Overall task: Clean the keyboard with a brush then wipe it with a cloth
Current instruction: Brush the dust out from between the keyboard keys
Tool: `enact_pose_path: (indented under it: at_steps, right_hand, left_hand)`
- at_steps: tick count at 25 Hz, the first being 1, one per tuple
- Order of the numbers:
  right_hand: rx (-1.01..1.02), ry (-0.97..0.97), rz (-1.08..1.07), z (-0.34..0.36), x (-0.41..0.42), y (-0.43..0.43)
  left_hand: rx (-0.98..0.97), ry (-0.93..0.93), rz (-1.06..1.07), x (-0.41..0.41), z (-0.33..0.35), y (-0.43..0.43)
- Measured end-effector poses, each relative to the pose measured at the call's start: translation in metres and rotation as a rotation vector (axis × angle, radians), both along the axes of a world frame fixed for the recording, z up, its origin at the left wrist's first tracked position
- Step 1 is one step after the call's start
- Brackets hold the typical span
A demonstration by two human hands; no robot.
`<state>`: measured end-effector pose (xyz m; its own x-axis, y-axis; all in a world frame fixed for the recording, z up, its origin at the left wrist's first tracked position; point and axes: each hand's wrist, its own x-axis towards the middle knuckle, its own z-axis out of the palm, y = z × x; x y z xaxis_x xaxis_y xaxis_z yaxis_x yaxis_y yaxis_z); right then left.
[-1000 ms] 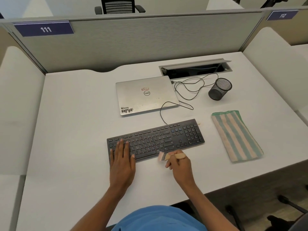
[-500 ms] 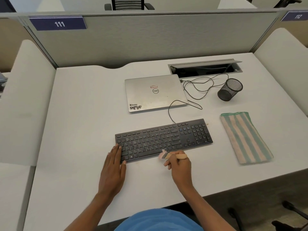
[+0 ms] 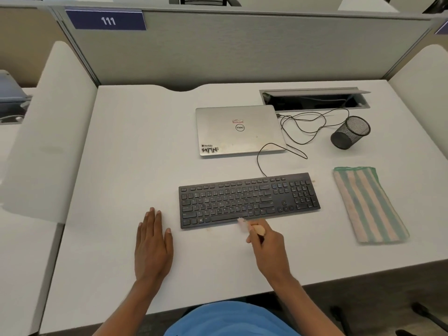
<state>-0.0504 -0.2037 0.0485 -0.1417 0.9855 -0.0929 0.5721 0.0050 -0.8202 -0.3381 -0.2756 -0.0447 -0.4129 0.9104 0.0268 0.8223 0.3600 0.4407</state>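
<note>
A black keyboard (image 3: 249, 200) lies flat on the white desk (image 3: 121, 166). My right hand (image 3: 266, 246) grips a small brush (image 3: 252, 226) with a pale wooden handle; its light bristles touch the keyboard's front edge near the space bar. My left hand (image 3: 152, 243) rests flat on the desk with straight fingers, just left of the keyboard and apart from it. A folded cloth (image 3: 368, 204) with green and peach stripes lies to the right of the keyboard.
A closed silver laptop (image 3: 237, 130) sits behind the keyboard. Thin black cables (image 3: 300, 127) run to an open cable hatch (image 3: 312, 99). A black mesh pen cup (image 3: 349, 133) lies tipped at the right. Grey partitions wall the desk.
My left hand has slid off the keyboard's left keys onto the desk beside it. The right hand stays at the front edge with the brush. The view has shifted left.
</note>
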Motion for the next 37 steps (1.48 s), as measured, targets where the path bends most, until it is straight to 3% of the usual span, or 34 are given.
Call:
enact_pose_path:
  at_steps: [2, 6, 8, 12, 18, 25, 30, 37]
  right_hand:
    - [0.102, -0.092, 0.037, -0.001, 0.016, -0.004]
    - [0.255, -0.492, 0.143, -0.011, 0.026, -0.008]
    - [0.295, -0.546, 0.218, -0.011, 0.011, -0.007]
    - [0.274, -0.459, 0.389, -0.004, -0.015, -0.012]
    - [0.154, -0.072, 0.034, 0.028, -0.006, 0.028]
    - [-0.072, -0.113, 0.068, 0.026, 0.000, 0.038]
    - [0.004, -0.085, 0.006, 0.027, -0.008, 0.047]
    - [-0.079, -0.151, 0.043, 0.027, 0.018, 0.022]
  left_hand:
    - [-0.024, 0.027, 0.007, 0.000, -0.002, -0.001]
    - [-0.039, 0.040, 0.018, 0.003, -0.004, 0.002]
    - [-0.034, 0.042, 0.016, 0.003, -0.003, 0.001]
    - [-0.034, 0.047, 0.019, 0.001, -0.003, -0.001]
    - [-0.037, 0.054, 0.025, 0.002, -0.002, 0.000]
    - [-0.037, 0.057, 0.025, 0.002, -0.002, 0.001]
    - [-0.026, 0.063, 0.023, 0.002, -0.002, 0.001]
    - [-0.024, 0.062, 0.026, 0.002, -0.003, 0.000]
